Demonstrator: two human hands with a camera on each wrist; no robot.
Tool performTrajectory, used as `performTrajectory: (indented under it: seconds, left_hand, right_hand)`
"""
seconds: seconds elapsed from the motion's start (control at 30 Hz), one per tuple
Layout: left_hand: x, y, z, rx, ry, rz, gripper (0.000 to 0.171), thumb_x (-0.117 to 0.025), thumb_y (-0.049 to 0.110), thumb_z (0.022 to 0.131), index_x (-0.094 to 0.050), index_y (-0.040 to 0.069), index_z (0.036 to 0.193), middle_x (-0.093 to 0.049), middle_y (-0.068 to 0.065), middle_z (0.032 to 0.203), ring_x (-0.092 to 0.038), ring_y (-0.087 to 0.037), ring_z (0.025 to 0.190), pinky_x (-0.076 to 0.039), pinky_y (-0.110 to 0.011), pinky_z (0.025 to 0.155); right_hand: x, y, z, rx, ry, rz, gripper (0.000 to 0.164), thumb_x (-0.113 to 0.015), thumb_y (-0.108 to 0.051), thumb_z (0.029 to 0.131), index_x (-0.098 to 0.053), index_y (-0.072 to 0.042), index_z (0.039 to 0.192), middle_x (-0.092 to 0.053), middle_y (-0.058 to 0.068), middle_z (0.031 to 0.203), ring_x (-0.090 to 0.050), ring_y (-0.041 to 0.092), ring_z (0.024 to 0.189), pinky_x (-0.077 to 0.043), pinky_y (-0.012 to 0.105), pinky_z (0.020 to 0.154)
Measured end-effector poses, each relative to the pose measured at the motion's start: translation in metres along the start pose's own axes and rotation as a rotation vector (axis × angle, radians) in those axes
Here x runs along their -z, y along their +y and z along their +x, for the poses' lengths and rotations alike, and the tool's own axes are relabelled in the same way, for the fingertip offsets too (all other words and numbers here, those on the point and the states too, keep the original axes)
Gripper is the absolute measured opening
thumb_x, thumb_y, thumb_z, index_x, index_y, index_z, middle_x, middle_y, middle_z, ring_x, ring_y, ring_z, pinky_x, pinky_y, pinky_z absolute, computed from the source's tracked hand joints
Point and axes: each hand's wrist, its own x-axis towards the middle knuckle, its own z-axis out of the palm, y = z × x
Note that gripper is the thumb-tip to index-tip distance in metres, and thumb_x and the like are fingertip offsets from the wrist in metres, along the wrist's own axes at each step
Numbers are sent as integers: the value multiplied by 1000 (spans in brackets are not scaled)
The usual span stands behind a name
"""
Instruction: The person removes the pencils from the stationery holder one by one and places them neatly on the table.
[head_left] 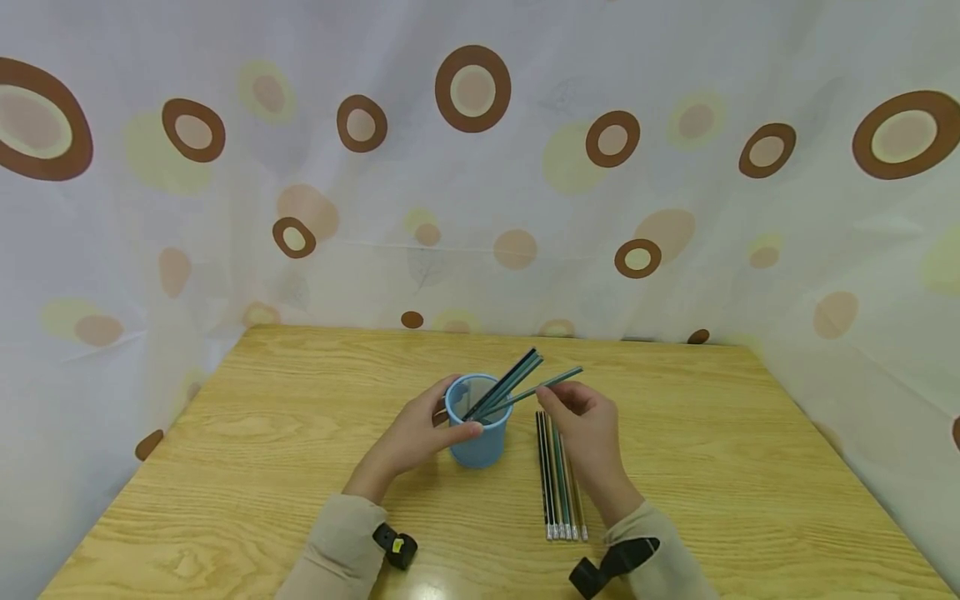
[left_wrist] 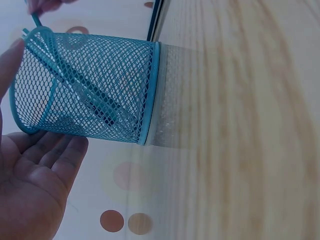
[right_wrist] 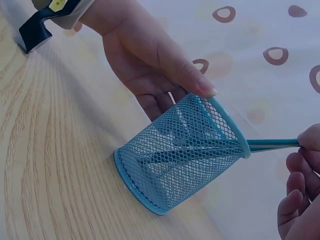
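A blue mesh pencil cup [head_left: 478, 450] stands on the table with several dark and green pencils [head_left: 513, 375] leaning to the right inside it. My left hand [head_left: 412, 432] holds the cup near its rim, thumb at the front and fingers round the far side. In the left wrist view those fingers [left_wrist: 47, 155] lie along the mesh. Between thumb and fingertips, my right hand [head_left: 592, 429] pinches a green pencil [head_left: 564, 377] that slants down over the rim, its lower end in the cup. Beside the cup lies a row of pencils [head_left: 553, 483], partly under the right hand.
The wooden table [head_left: 270, 433] carries the cup and the row, whose eraser ends point toward me. A patterned cloth [head_left: 525, 192] hangs behind the table and along its sides. Each wrist wears a black strap [head_left: 395, 545] with a small camera.
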Motion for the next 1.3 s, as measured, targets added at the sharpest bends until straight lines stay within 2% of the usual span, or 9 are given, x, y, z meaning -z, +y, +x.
performTrajectory:
  seconds: [0.2,0.6,0.93,1.3]
  left_hand:
    - [0,1,0,5,2,7,83,-76,42,87,-34,20,154,-45,-11,148,-41,-25,138,-37,-45,111]
    - [0,2,0,-2,3,-1,81,-77,40,87,-36,19,153,-46,-11,148,-42,-26,137,-37,-45,111]
    - [0,0,-1,16,9,11,82,-77,40,86,-35,20,153,-47,-6,147,-43,-24,136,-38,-44,110]
    - [-1,1,0,16,4,-1,82,-77,40,87,-34,20,154,-46,-9,148,-42,-25,137,-37,-45,111]
  right_hand:
    - [4,-2,0,-6,16,49,27,-75,-20,91,-70,6,97,-66,5,86,-57,20,76,-49,26,62]
    - [12,-11,0,32,49,19,27,-75,-20,91,-70,6,96,-67,3,84,-56,19,72,-49,25,59]
    - [19,-17,-1,32,54,20,29,-74,-22,91,-70,6,98,-66,3,84,-53,14,69,-47,24,58]
    - [27,-23,-2,42,73,35,30,-73,-22,92,-69,7,97,-67,2,83,-50,13,66,-45,23,56]
